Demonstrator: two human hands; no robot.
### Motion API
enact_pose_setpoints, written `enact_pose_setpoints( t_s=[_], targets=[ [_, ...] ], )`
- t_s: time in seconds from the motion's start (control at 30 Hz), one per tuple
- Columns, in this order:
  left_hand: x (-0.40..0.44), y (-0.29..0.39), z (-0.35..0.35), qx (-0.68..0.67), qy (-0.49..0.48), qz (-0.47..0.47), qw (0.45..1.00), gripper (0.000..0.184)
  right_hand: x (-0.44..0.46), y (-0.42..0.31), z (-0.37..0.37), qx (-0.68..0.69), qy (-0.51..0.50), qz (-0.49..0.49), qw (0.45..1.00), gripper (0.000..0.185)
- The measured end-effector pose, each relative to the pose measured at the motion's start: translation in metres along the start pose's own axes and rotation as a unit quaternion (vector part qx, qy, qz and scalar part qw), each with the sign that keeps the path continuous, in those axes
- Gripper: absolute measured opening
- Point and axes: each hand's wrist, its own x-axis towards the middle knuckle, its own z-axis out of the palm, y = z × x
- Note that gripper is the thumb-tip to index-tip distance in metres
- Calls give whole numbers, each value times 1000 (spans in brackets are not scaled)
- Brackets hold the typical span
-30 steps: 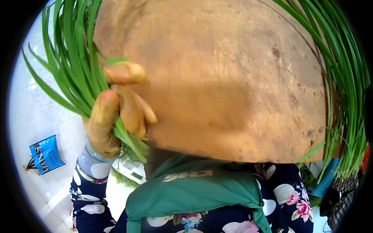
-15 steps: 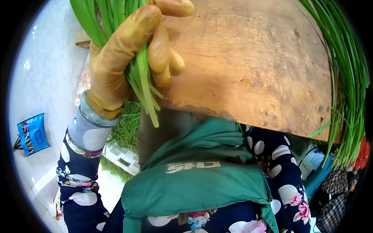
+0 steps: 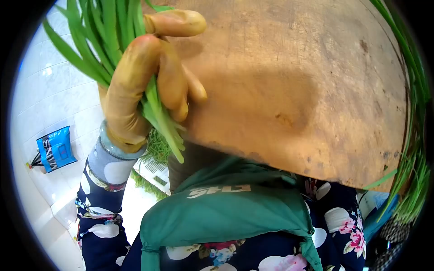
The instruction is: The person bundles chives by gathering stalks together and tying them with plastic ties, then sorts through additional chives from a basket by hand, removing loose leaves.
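Observation:
My left hand [image 3: 140, 86], in a yellowish rubber glove, is closed around a bunch of long green leaves [image 3: 106, 36] near their cut lower ends. The bunch is raised at the left edge of a worn wooden board [image 3: 280, 90], its pale ends pointing down toward the apron. My index finger sticks out over the board. My right hand is out of view. Along the board's right edge lies a second bunch of long green leaves [image 3: 413, 180], with one loose piece [image 3: 381, 179] beside it near the corner.
A green apron [image 3: 226, 212] covers my lap below the board. Beneath the board at the left, a white basket [image 3: 153, 174] stands by more greens [image 3: 156, 147]. A blue packet [image 3: 56, 149] lies on the tiled floor [image 3: 81, 122]. Checkered cloth [image 3: 393, 237] shows at lower right.
Over the last second the view has shifted, with the board moving up and back down in it. My left hand still grips the leaves and now appears slightly lower than half a second ago.

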Motion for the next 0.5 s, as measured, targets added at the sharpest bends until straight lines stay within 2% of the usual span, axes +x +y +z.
enact_pose_setpoints(
  t_s=[0.2, 0.23, 0.3, 0.33, 0.4, 0.5],
  targets=[
    [2, 0, -5, -54, -22, 10, 998, 37, -33, 4, -17, -39, 48, 12, 998, 20],
    [1, 4, -2, -8, -11, 10, 1000, 46, -42, 3, -19, -48, 61, 17, 997, 20],
    [6, 2, -10, -37, -34, -8, 999, 40, -64, 0, -34, -71, 97, 18, 993, 20],
    [3, 0, -10, -56, -45, 13, 997, 40, -80, -1, -39, -86, 122, 17, 989, 20],
    [6, 1, -10, -113, -57, -24, 992, 36, -131, -6, -68, -115, 178, 11, 977, 20],
    [10, -7, -7, -191, -69, -7, 979, 34, -248, -26, -130, -124, 253, -8, 959, 17]
  ],
)
